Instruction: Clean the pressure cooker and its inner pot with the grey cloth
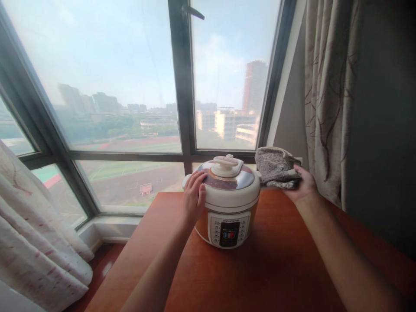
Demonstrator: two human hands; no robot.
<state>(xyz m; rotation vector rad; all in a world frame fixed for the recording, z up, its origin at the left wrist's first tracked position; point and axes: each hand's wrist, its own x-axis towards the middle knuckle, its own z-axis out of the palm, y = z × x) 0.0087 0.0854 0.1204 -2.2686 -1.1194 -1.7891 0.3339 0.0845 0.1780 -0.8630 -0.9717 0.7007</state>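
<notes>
An electric pressure cooker (234,199) stands upright on the wooden table, its control panel facing me. Its lid, shiny with a cream knob handle (225,161), is on. My left hand (195,195) lies on the left side of the lid rim, fingers stretched over the edge. To the right of the cooker, my right hand (303,184) grips a folded grey-brown cloth (277,168), thumb on top and the other fingers hidden beneath it. The cloth is raised above the table, close beside the cooker's right side handle.
The reddish-brown table (146,260) stretches toward the window (130,78), whose frame stands close behind the cooker. A patterned curtain (331,104) hangs at the right, another curtain (35,234) at the left. Beyond the table's left edge a low sill (110,227) and the floor show.
</notes>
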